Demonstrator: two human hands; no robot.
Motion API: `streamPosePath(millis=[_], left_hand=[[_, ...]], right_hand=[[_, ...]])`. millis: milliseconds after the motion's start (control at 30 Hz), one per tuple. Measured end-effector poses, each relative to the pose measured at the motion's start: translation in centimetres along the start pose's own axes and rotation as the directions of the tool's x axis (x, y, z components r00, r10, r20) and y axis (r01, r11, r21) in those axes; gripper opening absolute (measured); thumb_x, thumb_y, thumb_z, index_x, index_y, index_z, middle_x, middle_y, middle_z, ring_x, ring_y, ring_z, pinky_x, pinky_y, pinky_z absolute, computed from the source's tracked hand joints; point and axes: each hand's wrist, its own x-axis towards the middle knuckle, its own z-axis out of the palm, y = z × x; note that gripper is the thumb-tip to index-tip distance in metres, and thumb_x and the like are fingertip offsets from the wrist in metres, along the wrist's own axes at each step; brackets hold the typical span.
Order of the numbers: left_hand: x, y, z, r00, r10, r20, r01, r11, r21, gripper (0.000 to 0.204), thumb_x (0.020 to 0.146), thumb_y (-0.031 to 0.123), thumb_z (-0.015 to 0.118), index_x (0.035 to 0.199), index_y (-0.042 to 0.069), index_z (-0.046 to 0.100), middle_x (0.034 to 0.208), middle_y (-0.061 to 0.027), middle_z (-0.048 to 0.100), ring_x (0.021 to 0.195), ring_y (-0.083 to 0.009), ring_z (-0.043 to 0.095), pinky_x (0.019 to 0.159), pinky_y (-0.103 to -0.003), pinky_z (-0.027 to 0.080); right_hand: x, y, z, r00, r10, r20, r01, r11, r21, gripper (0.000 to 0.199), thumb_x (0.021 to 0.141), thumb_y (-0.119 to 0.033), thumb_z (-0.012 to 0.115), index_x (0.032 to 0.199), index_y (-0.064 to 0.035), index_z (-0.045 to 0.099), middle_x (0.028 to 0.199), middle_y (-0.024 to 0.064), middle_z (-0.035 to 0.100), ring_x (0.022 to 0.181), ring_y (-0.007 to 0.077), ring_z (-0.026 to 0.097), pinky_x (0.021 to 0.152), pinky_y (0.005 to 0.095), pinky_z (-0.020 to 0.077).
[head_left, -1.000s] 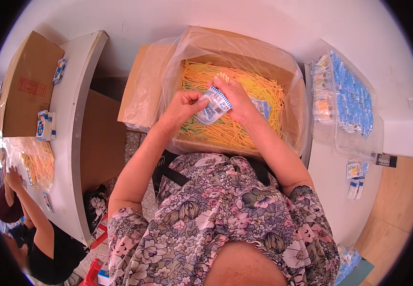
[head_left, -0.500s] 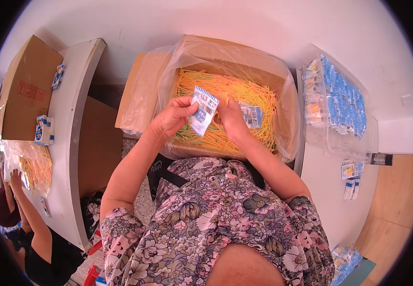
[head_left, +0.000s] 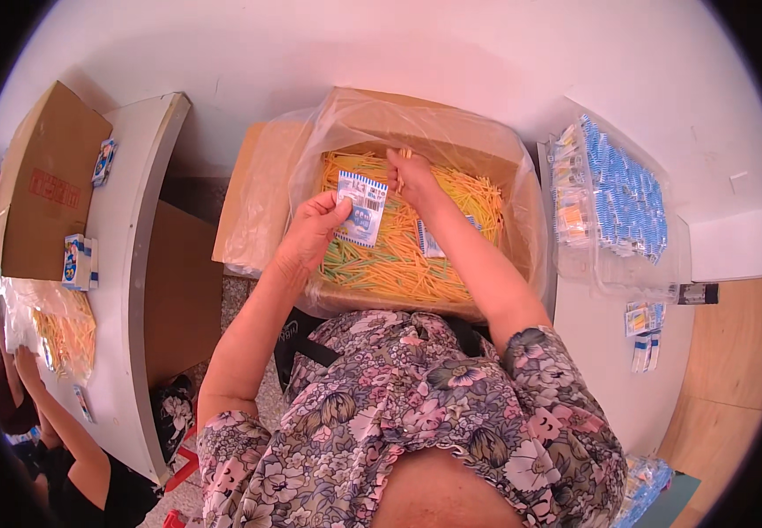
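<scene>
My left hand [head_left: 312, 231] pinches a small blue-and-white packet [head_left: 366, 209] upright between thumb and fingers. Over the far part of a cardboard box [head_left: 390, 101], my right hand [head_left: 416, 182] is closed on a few thin orange-yellow sticks [head_left: 404, 155], whose ends poke out above its fingers. Loose yellow, orange and green sticks [head_left: 381, 271] fill the box, which has a clear plastic liner [head_left: 508, 141]. Another blue-and-white packet [head_left: 431, 239] lies on the sticks, partly hidden by my right forearm.
To the right, a clear plastic bin [head_left: 610, 280] holds many packets [head_left: 627, 189]; a few more packets [head_left: 645, 319] lie near it. On the left table [head_left: 125, 299] stand a closed carton [head_left: 51, 189] and a bag of sticks [head_left: 66, 326], where another person's arm [head_left: 68, 422] reaches.
My right hand has moved away from the packet to the far part of the box and now holds sticks. My left hand has shifted slightly left and lower, turning the packet more upright.
</scene>
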Motion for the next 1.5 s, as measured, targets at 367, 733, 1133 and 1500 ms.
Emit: streamPosePath(millis=[367, 733, 1133, 1500], left_hand=[[0.0, -0.3, 1.4, 0.938, -0.255, 0.234, 0.13, 0.887, 0.444, 0.013, 0.088, 0.013, 0.061, 0.09, 0.001, 0.066, 0.081, 0.0025, 0.063, 0.072, -0.0044, 0.054, 0.067, -0.022, 0.044], [1.2, -1.4, 6.8, 0.916, -0.074, 0.396, -0.095, 0.915, 0.391, 0.011, 0.084, 0.011, 0.066, 0.088, 0.001, 0.068, 0.097, 0.0021, 0.059, 0.083, -0.0082, 0.054, 0.079, -0.025, 0.044], [2.5, -3.5, 8.8, 0.896, 0.068, 0.44, -0.212, 0.935, 0.286, 0.011, 0.084, 0.005, 0.065, 0.093, 0.002, 0.069, 0.087, 0.0003, 0.063, 0.084, -0.0088, 0.058, 0.076, -0.024, 0.047], [3.1, -3.9, 8.4, 0.879, 0.159, 0.449, -0.413, 0.726, 0.55, 0.005, 0.081, 0.005, 0.067, 0.084, 0.0, 0.067, 0.073, -0.0042, 0.064, 0.072, -0.0087, 0.056, 0.066, -0.024, 0.046]], right_hand=[[-9.4, -3.0, 1.0, 0.96, -0.067, 0.271, 0.01, 0.979, 0.206, 0.029, 0.098, -0.032, 0.041, 0.086, -0.0079, 0.05, 0.096, 0.0158, 0.065, 0.083, 0.0232, 0.066, 0.073, 0.0341, 0.0541], [-16.2, -5.2, -1.6, 0.96, -0.125, 0.249, 0.133, 0.991, -0.015, 0.045, 0.094, -0.034, 0.043, 0.116, 0.0038, 0.056, 0.095, 0.0105, 0.063, 0.081, 0.0141, 0.061, 0.074, 0.0273, 0.0496], [-15.9, -3.4, -5.6, 0.891, -0.216, 0.399, 0.27, 0.959, -0.083, 0.059, 0.095, -0.032, 0.051, 0.141, -0.002, 0.031, 0.113, 0.0096, 0.059, 0.101, 0.0141, 0.056, 0.086, 0.0262, 0.0445], [-17.0, -6.4, -6.5, 0.647, -0.592, 0.48, 0.736, 0.324, -0.594, 0.039, 0.094, -0.035, 0.05, 0.112, -0.0021, 0.059, 0.107, 0.0145, 0.063, 0.102, 0.0201, 0.06, 0.089, 0.0306, 0.0448]])
